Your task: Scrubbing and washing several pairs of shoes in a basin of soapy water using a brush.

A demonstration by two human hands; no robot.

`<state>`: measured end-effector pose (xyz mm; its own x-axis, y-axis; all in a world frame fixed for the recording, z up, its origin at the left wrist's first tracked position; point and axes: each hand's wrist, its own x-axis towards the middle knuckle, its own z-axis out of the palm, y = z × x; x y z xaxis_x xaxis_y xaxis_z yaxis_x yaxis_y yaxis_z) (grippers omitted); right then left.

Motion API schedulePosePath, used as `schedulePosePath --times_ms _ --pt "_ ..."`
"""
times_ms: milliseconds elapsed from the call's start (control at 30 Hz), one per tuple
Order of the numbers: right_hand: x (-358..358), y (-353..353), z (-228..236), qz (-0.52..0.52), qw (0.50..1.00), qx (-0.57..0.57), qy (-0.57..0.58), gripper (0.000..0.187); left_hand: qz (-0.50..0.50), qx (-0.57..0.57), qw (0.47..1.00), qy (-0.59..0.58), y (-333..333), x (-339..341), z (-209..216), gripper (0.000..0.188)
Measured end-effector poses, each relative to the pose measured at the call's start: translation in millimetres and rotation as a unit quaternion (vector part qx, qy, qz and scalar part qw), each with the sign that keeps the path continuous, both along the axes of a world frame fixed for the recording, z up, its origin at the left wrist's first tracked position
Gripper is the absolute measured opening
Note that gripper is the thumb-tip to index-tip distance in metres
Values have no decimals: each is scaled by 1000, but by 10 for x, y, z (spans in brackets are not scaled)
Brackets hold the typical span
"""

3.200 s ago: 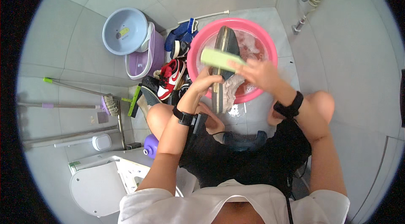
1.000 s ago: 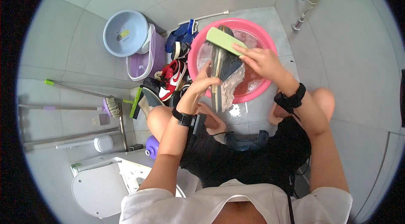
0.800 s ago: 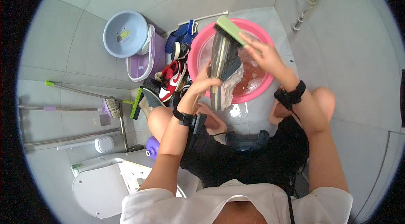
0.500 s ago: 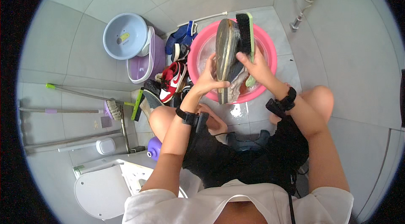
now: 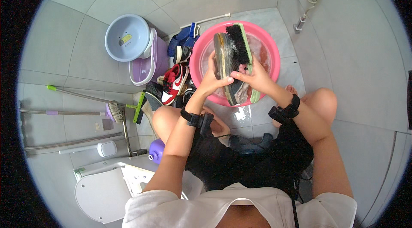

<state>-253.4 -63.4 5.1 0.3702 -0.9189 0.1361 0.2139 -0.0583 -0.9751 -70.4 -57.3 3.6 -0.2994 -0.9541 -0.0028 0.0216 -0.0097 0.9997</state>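
My left hand [image 5: 213, 79] is closed round a dark grey shoe [image 5: 223, 60] with a light sole edge, held on its side over a pink basin [image 5: 275, 72]. In my right hand [image 5: 257, 74] is a scrubbing brush [image 5: 242, 47] with black bristles and a pale green back. Its bristles face the shoe, right beside the sole. White foam clings to the shoe where the bristles come close. The thumbs of both hands come together near the shoe's lower part. Foamy water and some soaked items, partly hidden by the shoe and hands, fill the basin.
Left of the basin lie a red, white and black sneaker [image 5: 174, 85], blue sandals [image 5: 183, 40] and other shoes. A light blue basin [image 5: 112, 34] rests on a purple bucket [image 5: 160, 62] by the wall. Mops and a green-edged squeegee [image 5: 139, 107] lean further left, near a purple bottle [image 5: 157, 150].
The brush has come down and toward the left, tilting more over the shoe. The shoe has dropped slightly nearer to me and tipped. Both hands keep their hold.
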Motion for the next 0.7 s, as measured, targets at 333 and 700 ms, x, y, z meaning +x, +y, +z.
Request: schedulePosePath --times_ms 333,700 --pt "-97 24 180 -2 990 -87 107 61 33 -33 999 -4 42 2 107 113" --pt "-344 -159 394 -117 803 -411 415 42 77 17 997 17 -4 140 -15 102"
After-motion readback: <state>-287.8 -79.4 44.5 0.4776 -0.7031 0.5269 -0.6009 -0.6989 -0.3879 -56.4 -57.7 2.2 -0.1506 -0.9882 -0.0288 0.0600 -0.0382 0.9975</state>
